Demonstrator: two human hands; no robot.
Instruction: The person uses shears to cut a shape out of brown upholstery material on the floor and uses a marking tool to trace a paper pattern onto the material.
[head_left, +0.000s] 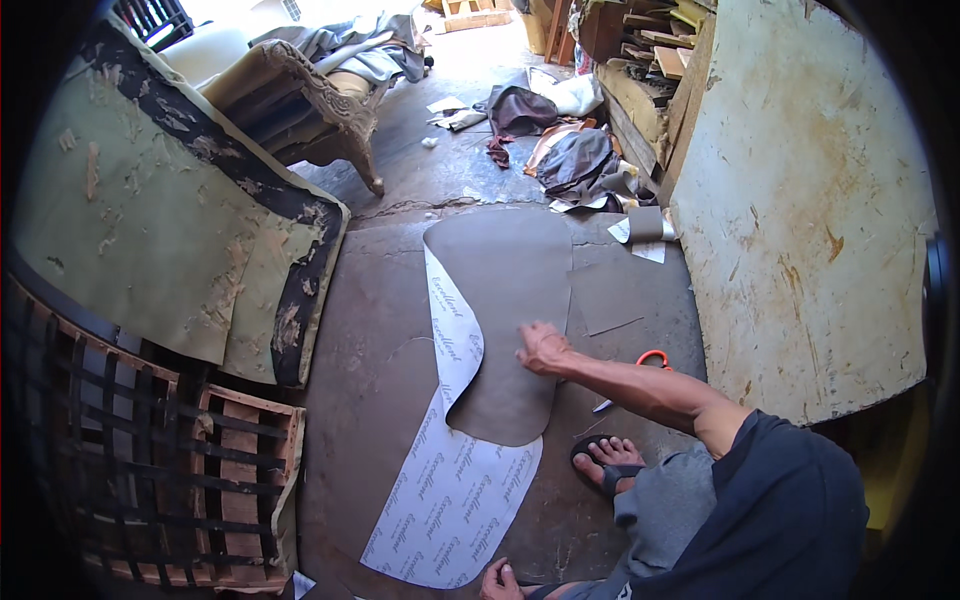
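Observation:
A large piece of brown-grey upholstery vinyl (510, 270) lies on the floor before me, its left edge curled over to show a white printed backing. Below it spreads a white printed sheet (450, 510), backing side up, partly covered by the brown piece. My right hand (543, 347) rests on the brown vinyl near its right edge, fingers curled; whatever may be in them is hidden. At the lower edge, beside the white sheet, my left hand (500, 580) shows in part with its fingers bent together. Orange-handled scissors (653, 357) lie partly hidden under my right forearm.
A smaller brown vinyl offcut (610, 297) lies right of the large piece. Furniture frames with black webbing (150, 460) and a padded panel (150, 220) stand left. A worn pale board (800, 200) leans right. Fabric scraps (580, 165) and a carved chair (320, 100) are farther back.

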